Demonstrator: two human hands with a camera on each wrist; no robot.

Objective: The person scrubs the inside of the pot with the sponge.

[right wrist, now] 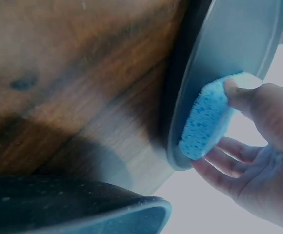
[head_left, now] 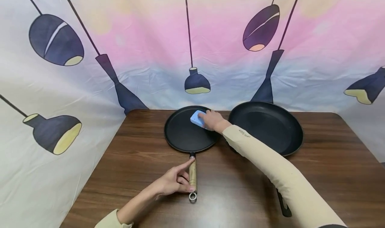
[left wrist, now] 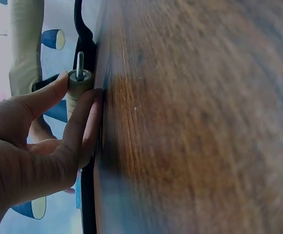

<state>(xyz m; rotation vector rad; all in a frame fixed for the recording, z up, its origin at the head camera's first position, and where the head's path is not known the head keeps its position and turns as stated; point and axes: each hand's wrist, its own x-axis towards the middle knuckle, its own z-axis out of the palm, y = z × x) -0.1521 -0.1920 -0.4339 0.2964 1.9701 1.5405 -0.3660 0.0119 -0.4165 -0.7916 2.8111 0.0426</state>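
A blue sponge [head_left: 197,118] [right wrist: 206,119] lies against the inside of a flat black crepe pan [head_left: 184,134] [right wrist: 232,44], towards its upper right. My right hand [head_left: 213,120] [right wrist: 266,124] grips it between thumb and fingers. From the pan's near side a wooden handle [head_left: 193,176] [left wrist: 73,101] points at me, ending in a metal ring [head_left: 193,197]. With thumb and fingers, my left hand [head_left: 171,182] [left wrist: 39,156] holds this handle near the ring end; the index finger reaches along it towards the pan.
To the right stands a larger, deeper black frying pan [head_left: 267,127] [right wrist: 83,207], partly under the right forearm. Its dark handle [head_left: 283,203] shows below the sleeve. Both pans rest on a brown wooden table [head_left: 144,157], with a lamp-patterned cloth [head_left: 144,54] hanging behind.
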